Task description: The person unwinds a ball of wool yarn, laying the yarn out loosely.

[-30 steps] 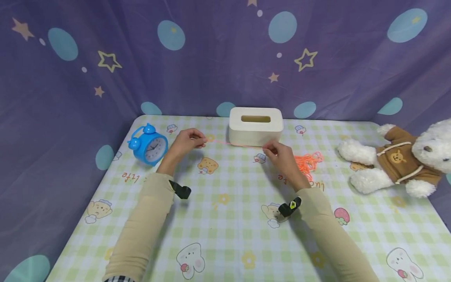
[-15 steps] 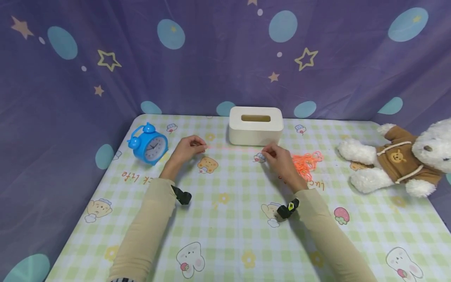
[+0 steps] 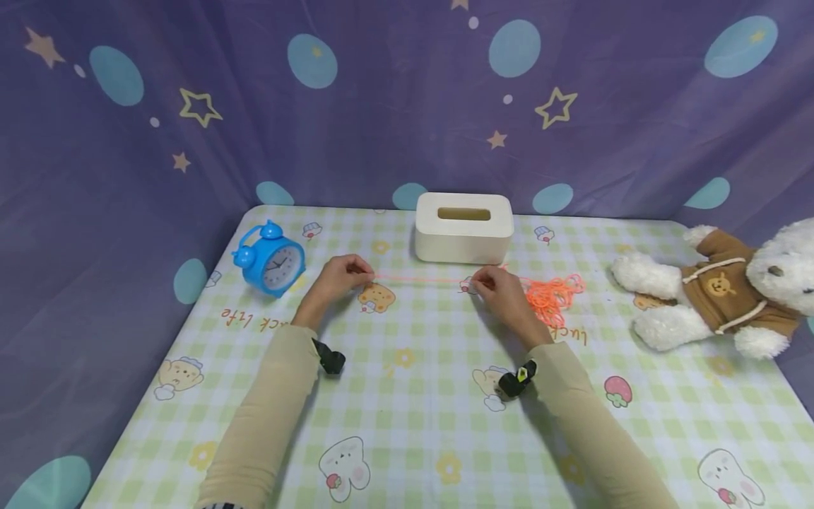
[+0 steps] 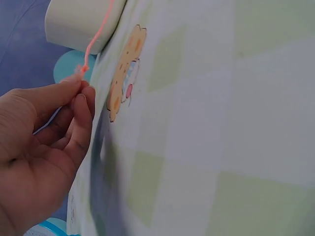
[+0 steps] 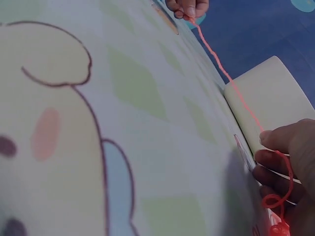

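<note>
Between thumb and fingertips my left hand [image 3: 339, 279] pinches the end of an orange-pink yarn strand [image 3: 420, 278]; a small frayed knot shows there in the left wrist view. My right hand [image 3: 501, 293] pinches the same strand [image 5: 229, 78] further along. The stretch between the hands runs nearly straight above the table. Past the right fingers the yarn loops down beside the palm. A loose heap of the yarn [image 3: 552, 297] lies on the cloth to the right of my right hand.
A cream tissue box [image 3: 463, 247] stands behind the strand at the back. The blue alarm clock [image 3: 273, 265] is left of my left hand. A white teddy bear [image 3: 718, 286] in a brown hoodie lies at the right. Checked cloth [image 3: 394, 424] covers the table.
Both hands have come down and nearer to me, with the left lowering more. The strand between them has moved nearer too, away from the tissue box.
</note>
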